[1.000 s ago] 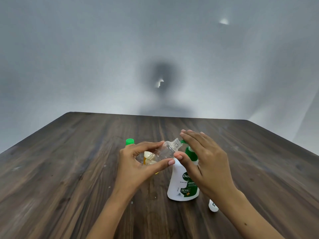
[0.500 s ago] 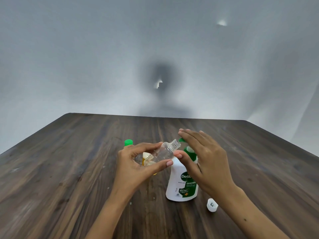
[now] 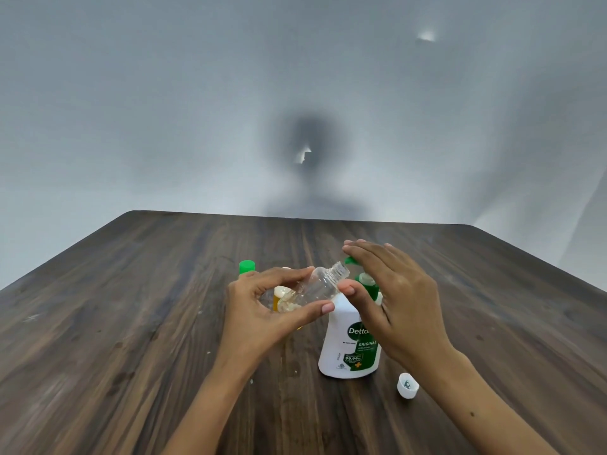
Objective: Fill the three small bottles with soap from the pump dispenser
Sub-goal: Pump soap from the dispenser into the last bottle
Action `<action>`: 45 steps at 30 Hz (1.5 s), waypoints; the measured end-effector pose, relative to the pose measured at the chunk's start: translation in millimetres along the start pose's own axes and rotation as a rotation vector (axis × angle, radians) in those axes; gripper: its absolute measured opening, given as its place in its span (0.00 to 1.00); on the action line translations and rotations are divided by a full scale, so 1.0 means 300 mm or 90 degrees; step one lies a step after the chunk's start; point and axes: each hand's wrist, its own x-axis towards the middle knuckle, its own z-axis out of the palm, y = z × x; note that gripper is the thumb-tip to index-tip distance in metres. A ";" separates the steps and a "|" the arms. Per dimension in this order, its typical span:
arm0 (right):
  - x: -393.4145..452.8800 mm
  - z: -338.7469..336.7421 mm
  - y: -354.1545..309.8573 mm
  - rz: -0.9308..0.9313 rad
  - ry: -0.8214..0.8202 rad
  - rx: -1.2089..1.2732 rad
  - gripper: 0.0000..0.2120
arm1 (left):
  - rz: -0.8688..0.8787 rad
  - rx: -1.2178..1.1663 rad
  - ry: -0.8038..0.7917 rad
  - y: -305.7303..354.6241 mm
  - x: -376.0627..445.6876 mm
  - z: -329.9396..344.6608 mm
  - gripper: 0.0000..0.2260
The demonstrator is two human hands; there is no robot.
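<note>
— Two hands, both busy around the pump dispenser point(image 3: 349, 343). See how the left hand point(image 3: 262, 310) has its grip closed round the clear small bottle point(image 3: 315, 289), thumb on the near side, fingers on the far side?

— Yes, and tipped over, its open threaded mouth pointing up towards the green nozzle at the dispenser's top. I'd say that tilt is so the soap drops straight into the neck and not down the outside.

— And the right hand point(image 3: 399, 303)?

— Fingers flat and straight on top of the green pump head, not wrapped round it; the thumb reaches under towards the bottle's neck, maybe steadying it. So no closed grip there, more a pressing palm ready to push down.

— Any soap in the bottle?

— Something pale sits at its low end, though I can't tell how much. My guess is filling has only just started.

— The other bottles?

— Left of the dispenser, behind the left hand, a green cap point(image 3: 246, 267) stands up, and a yellowish bottle point(image 3: 279, 298) shows between the fingers. Both are mostly hidden.

— That white thing?

— A small white cap point(image 3: 407, 385) lying open side up on the dark wooden worktop point(image 3: 131, 323), just right of the dispenser's base. Likely the clear bottle's own cap, set within easy reach for screwing back on
</note>
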 end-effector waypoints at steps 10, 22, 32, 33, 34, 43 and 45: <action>0.011 -0.002 0.005 -0.007 0.005 -0.004 0.36 | -0.004 0.012 0.003 0.000 0.000 0.002 0.21; 0.005 0.014 0.008 -0.007 0.017 -0.023 0.36 | 0.020 0.013 0.003 0.000 0.003 0.002 0.20; 0.013 0.000 0.020 -0.023 -0.001 -0.016 0.37 | 0.021 0.004 0.003 0.002 0.001 0.004 0.20; 0.011 0.003 0.018 -0.020 0.001 -0.019 0.37 | 0.019 0.002 0.001 0.003 0.001 0.003 0.20; 0.006 0.010 0.016 -0.016 0.002 -0.023 0.37 | 0.018 0.001 0.000 0.002 0.002 0.002 0.20; 0.013 0.005 0.019 -0.014 0.011 -0.018 0.36 | 0.014 0.003 0.001 0.000 0.001 0.007 0.21; 0.002 0.016 0.015 -0.003 0.016 -0.019 0.36 | 0.012 0.004 0.001 0.000 0.002 0.005 0.20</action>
